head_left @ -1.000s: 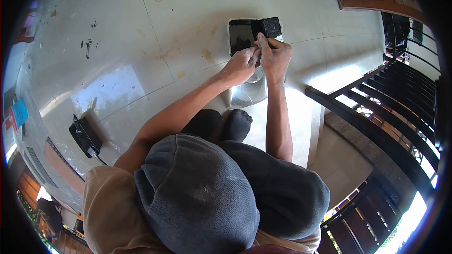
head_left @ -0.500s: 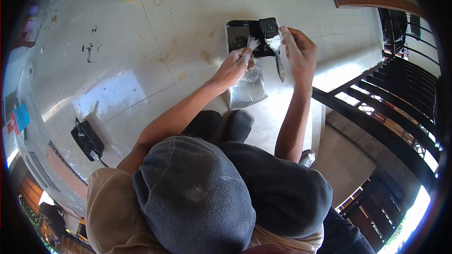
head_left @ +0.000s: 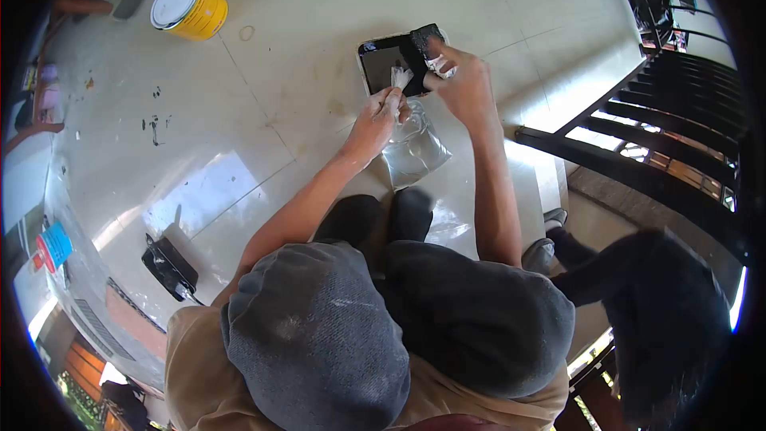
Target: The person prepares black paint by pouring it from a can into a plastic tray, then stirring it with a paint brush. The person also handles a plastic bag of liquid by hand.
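Observation:
My left hand (head_left: 375, 124) is closed on the gathered neck of a clear plastic bag (head_left: 416, 148), which hangs over the floor below a tray. That tray (head_left: 363, 72) holds dark liquid. At its right side lies a wide brush (head_left: 428, 34) with black bristles and a pale, smeared ferrule. My right hand (head_left: 463, 84) is at the brush, fingers bent over its ferrule; the handle is hidden behind the hand.
A yellow can (head_left: 203, 14) stands at the upper left, and a black device with a cable (head_left: 170, 265) lies lower left. Black railings (head_left: 630, 168) run along the right. Another person's dark-clothed legs (head_left: 646, 303) are at the lower right.
My right hand has moved from beside the brush onto it. The view has shifted, and another person's legs have come in at the lower right.

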Demonstrator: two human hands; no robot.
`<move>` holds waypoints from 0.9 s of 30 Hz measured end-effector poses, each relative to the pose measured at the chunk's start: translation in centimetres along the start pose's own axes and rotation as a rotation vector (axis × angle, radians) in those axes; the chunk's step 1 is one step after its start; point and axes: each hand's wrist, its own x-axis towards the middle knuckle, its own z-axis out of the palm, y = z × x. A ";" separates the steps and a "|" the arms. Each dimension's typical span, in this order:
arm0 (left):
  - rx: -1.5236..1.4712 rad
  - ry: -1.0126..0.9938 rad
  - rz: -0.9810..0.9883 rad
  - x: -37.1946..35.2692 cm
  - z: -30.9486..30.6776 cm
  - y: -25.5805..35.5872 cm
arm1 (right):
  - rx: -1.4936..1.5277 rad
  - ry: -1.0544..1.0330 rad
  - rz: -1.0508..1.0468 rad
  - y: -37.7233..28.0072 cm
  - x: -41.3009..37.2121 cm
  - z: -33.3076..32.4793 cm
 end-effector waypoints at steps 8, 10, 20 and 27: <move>0.042 -0.137 0.059 -1.0 -0.2 0.6 | 0.325 0.047 0.043 -1.9 -3.2 -3.3; -0.065 -0.180 0.050 -2.0 0.5 1.6 | 0.401 -0.052 0.063 -1.5 -4.9 -3.4; 0.194 -0.497 0.069 -7.1 2.8 6.3 | 0.734 -0.281 0.138 -3.8 -11.3 -5.2; 0.498 -0.363 0.217 -9.8 0.2 8.0 | 0.667 -0.125 -0.356 -4.9 -11.1 -2.5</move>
